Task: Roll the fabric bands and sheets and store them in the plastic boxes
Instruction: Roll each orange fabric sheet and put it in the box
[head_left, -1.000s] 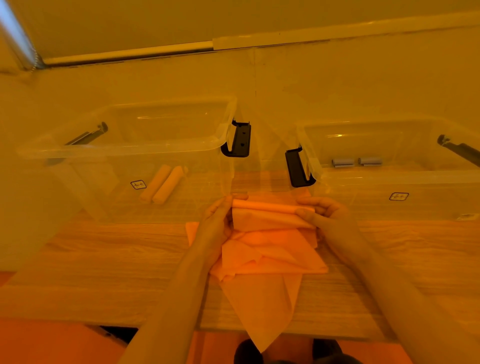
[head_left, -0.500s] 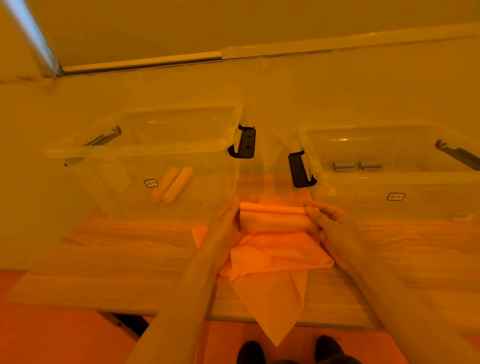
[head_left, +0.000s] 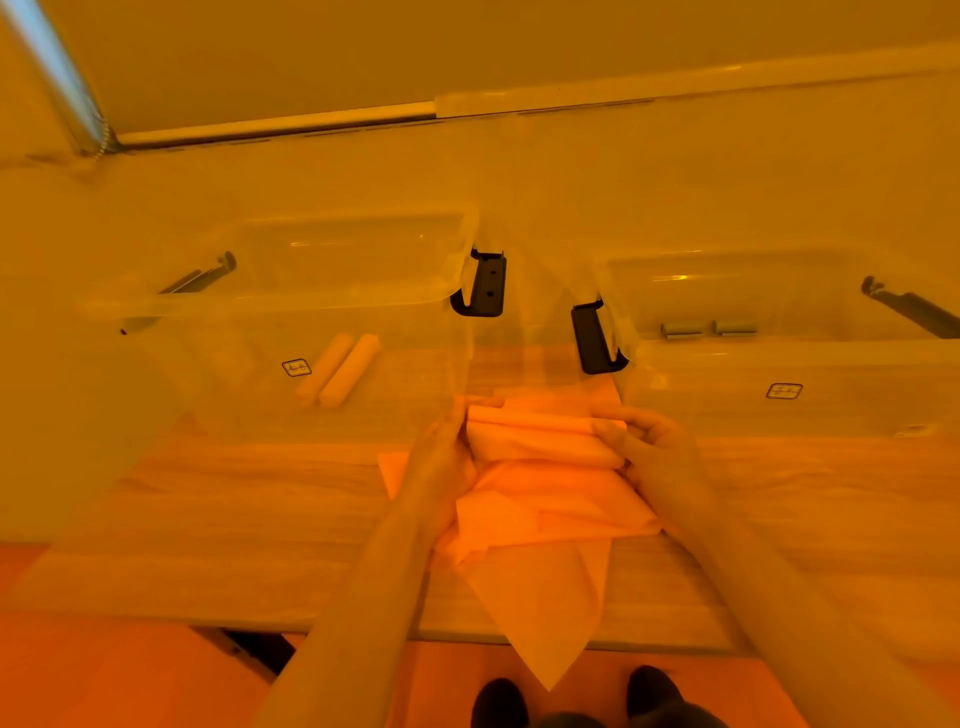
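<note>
Table (head_left: 208, 519) carries two plastic boxes: left box (head_left: 291, 306), right box (head_left: 779, 364), a gap between. Two rolls (head_left: 340, 370) lie side by side inside left box; two small rolls (head_left: 709, 329) inside right. Fabric sheet (head_left: 540, 499) lies before the gap, one corner hanging over the near table edge.

Two clear boxes wall off the far side of the bench (head_left: 218, 509): the left box (head_left: 332, 291) and the right box (head_left: 810, 364), open-topped as far as the blur shows. Between them runs a narrow gap, pinched by black handles (head_left: 485, 283). Bare bench lies on either side of the orange sheet (head_left: 540, 519).
</note>
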